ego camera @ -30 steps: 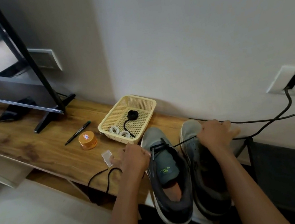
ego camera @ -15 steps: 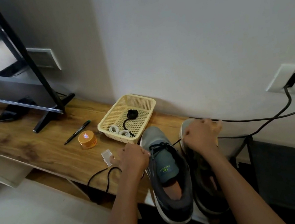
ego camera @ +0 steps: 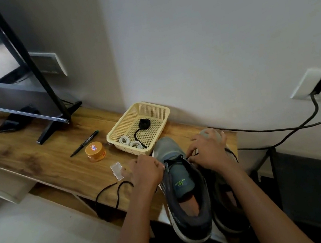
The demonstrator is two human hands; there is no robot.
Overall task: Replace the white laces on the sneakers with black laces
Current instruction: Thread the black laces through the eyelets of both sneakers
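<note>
- Setting: a wooden counter (ego camera: 33,155) pushed up against a plain white wall (ego camera: 207,50), seen looking down from the head.
- Both hands are up at the toe-end eyelets of the left sneaker (ego camera: 178,184). The left hand (ego camera: 147,172) has its fingers curled in at the sneaker's left edge. The right hand (ego camera: 207,153) pinches at the right edge. The black lace (ego camera: 174,160) runs crossways between them, so I'm pretty sure both are holding it.
- That sneaker lies lengthwise near-to-far, toe at the wall and heel hanging off the near edge. So the lace crosses its long axis left-to-right, and the empty eyelets sit nearer than the hands.
- The loose tail snakes out left from under the left hand and loops over the counter's near edge, so that hand's the closer one. I can't see the lace's right end.
- The right sneaker (ego camera: 229,222) sits right against the first one, mostly under the right arm.
- Further out, far and left, there's a basket (ego camera: 115,137) with the coiled white laces (ego camera: 130,143) and a spare black lace (ego camera: 144,123). Left of that are an orange tin (ego camera: 95,152) and a pen (ego camera: 84,143).
</note>
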